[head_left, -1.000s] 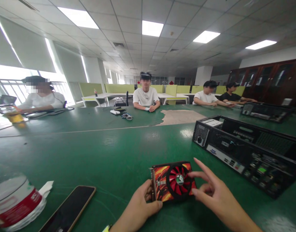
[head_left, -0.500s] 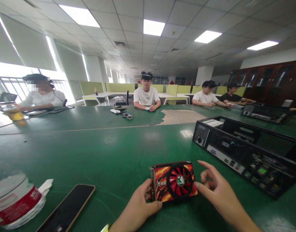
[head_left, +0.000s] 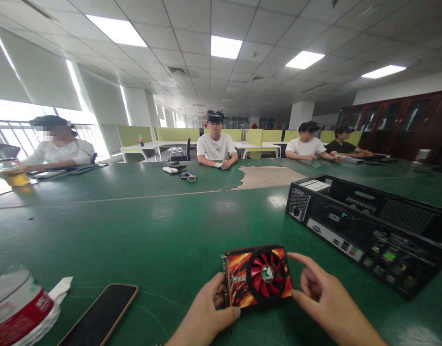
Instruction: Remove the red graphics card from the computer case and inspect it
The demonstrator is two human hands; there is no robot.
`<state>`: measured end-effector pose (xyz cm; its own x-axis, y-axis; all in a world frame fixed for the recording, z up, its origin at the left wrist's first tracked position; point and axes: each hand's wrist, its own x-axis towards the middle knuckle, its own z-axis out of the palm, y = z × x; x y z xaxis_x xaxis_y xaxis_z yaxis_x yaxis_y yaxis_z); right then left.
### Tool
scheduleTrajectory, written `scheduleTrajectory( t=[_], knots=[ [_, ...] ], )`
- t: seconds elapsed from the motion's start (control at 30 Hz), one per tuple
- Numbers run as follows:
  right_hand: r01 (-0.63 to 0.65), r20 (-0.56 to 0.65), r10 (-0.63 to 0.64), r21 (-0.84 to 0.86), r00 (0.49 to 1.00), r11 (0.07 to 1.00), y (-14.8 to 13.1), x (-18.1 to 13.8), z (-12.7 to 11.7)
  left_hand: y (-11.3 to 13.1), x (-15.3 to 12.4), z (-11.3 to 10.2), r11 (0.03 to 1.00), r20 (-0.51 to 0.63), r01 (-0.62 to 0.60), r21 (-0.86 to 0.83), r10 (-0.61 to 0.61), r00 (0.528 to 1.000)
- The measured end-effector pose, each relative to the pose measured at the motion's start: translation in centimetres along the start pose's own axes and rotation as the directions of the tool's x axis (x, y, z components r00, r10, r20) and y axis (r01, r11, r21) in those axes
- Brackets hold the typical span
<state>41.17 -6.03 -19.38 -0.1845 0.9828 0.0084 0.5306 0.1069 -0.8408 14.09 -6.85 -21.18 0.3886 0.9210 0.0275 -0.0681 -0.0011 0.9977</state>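
Card (head_left: 257,278): red-fan face toward the viewer, at the near side of the table (head_left: 134,230), between the hands
Left hand (head_left: 210,307): grasping the card's left end, thumb at the lower edge
Right hand (head_left: 325,294): thumb and forefinger parted at the card's right edge; grip cannot be told
Case (head_left: 363,229): on the table, right of the card, farther off
Phone (head_left: 102,312): flat, left of the left hand
Bottle (head_left: 20,307): red-labelled, beside the phone

From the graphics card (head_left: 257,277) above the worktop (head_left: 152,230), the computer case (head_left: 358,228) sits at two o'clock, the smartphone (head_left: 100,315) toward nine, the plastic bottle (head_left: 17,305) beyond it.
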Motion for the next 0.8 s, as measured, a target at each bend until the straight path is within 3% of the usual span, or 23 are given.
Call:
scheduleTrajectory(
  t=[0.47, 0.6, 0.7, 0.8],
  knots=[
    [-0.018, 0.028, 0.015, 0.108, 1.0, 0.994, 0.2, 0.34, 0.34, -0.48, 0.05, -0.03, 1.0, -0.006, -0.013, 0.001, 0.013, 1.0],
    [0.015, -0.037, -0.013, 0.064, 0.999, 0.998, -0.41, 0.27, 0.36, -0.4, 0.12, -0.04, 1.0, -0.022, 0.003, 0.024, -0.002, 1.0],
    [-0.001, 0.026, -0.002, 0.094, 1.0, 0.996, -0.48, 0.28, 0.23, -0.58, 0.22, -0.15, 1.0, -0.015, -0.002, 0.019, 0.002, 1.0],
    [0.031, -0.072, -0.026, 0.061, 0.997, 0.998, -0.27, 0.3, -0.03, -0.81, 0.3, -0.24, 1.0, -0.007, -0.011, 0.004, 0.011, 1.0]
  ],
)
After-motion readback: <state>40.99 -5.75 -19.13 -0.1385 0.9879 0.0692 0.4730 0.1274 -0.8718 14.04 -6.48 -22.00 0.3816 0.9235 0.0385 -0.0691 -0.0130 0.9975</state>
